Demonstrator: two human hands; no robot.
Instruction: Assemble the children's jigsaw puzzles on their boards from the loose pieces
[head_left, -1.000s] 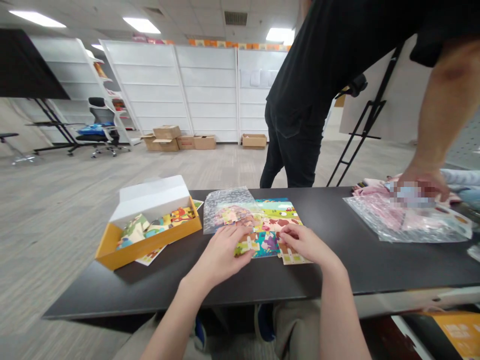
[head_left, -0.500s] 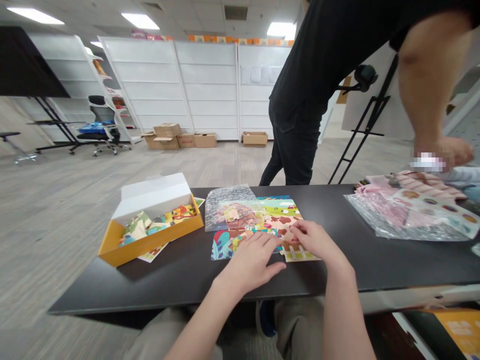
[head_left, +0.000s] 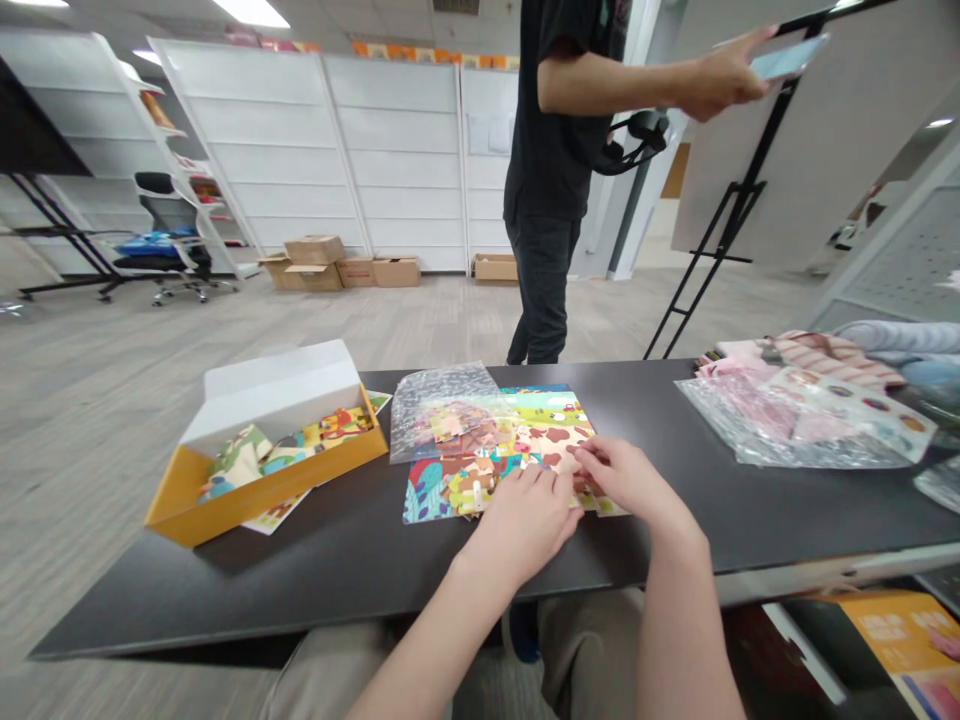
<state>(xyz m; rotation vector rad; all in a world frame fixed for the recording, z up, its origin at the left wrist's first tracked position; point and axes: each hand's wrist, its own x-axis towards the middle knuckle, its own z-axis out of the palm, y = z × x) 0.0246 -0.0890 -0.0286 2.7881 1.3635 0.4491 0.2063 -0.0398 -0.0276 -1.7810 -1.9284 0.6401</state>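
A colourful jigsaw puzzle [head_left: 480, 460] lies flat on the black table [head_left: 315, 570] in front of me. My left hand [head_left: 525, 520] rests on the puzzle's near edge with its fingers stretched forward and flat. My right hand [head_left: 626, 480] sits at the puzzle's right side, fingers curled and pressing on a piece there. A clear plastic bag [head_left: 439, 410] with loose pieces lies over the puzzle's far left corner. To the left stands an open yellow box [head_left: 262, 450] with a white lid, holding several more pieces.
A person in black [head_left: 555, 170] stands behind the table, one hand holding up a flat pale object [head_left: 787, 55]. Plastic-wrapped pink items [head_left: 802, 420] lie at the table's right end. An easel stand [head_left: 720, 230], cardboard boxes [head_left: 337, 265] and an office chair [head_left: 161, 240] are on the floor beyond.
My left hand slid right along the puzzle's near edge toward my right hand. The person behind the table straightened up and lifted a hand off the pink items.
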